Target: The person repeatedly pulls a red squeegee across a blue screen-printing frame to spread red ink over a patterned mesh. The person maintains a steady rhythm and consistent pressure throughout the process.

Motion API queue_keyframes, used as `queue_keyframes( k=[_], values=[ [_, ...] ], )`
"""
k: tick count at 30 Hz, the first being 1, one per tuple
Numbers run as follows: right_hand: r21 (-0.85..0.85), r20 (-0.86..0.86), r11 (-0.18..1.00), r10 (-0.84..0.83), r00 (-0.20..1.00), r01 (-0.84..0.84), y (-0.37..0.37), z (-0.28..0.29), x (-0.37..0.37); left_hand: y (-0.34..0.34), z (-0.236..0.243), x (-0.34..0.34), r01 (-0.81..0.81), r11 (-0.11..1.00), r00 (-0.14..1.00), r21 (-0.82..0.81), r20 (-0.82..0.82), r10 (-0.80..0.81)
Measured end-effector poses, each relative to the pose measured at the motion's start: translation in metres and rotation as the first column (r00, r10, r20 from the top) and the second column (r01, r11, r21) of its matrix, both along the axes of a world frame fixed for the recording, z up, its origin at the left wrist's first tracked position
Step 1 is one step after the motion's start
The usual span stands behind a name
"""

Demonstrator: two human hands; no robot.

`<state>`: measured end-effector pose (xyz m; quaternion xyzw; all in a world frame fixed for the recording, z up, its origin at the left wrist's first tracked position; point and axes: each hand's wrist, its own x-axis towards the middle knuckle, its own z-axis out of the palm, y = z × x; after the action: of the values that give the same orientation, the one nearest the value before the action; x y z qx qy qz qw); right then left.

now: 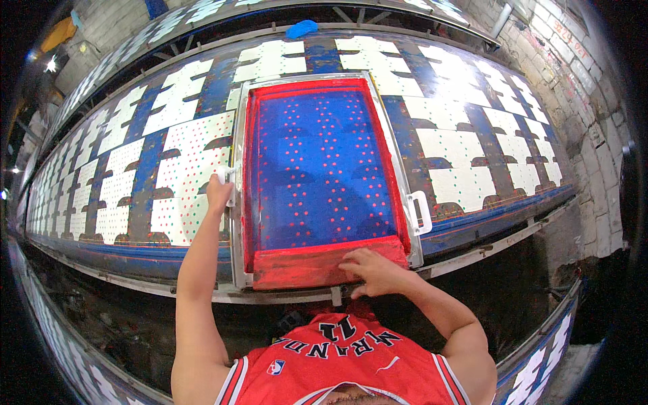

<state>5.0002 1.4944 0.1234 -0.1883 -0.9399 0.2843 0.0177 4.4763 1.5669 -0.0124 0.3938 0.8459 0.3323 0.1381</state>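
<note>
A screen printing frame (391,155) with a blue mesh and red ink along its edges lies on the long table in front of me. Rows of small red dots show across the mesh. My left hand (218,194) is closed round the white handle (227,177) on the frame's left side. At the near end of the frame rests a wide squeegee (290,268) coated in red ink. My right hand (373,271) grips its right part, fingers bent over the top and thumb toward me. A second white handle (420,212) on the right side is free of any hand.
White cut fabric pieces (452,189) with coloured dots lie in rows on the table (145,172), both sides of the frame. A blue crumpled item (302,29) sits on the far edge. Another such table runs behind, and a block wall (574,88) stands at right.
</note>
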Motion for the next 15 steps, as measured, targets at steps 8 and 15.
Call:
queue_keyframes(
  k=[8, 15],
  values=[
    [0.371, 0.238, 0.913, 0.084, 0.968, -0.171, -0.030, -0.009, -0.024, 0.011, 0.018, 0.002, 0.107, 0.994, 0.994, -0.019, -0.013, -0.107],
    [0.476, 0.261, 0.864, 0.040, 0.965, -0.164, -0.040, -0.007, -0.036, 0.008, 0.024, 0.012, 0.092, 0.996, 0.995, 0.015, -0.043, -0.092]
  ],
)
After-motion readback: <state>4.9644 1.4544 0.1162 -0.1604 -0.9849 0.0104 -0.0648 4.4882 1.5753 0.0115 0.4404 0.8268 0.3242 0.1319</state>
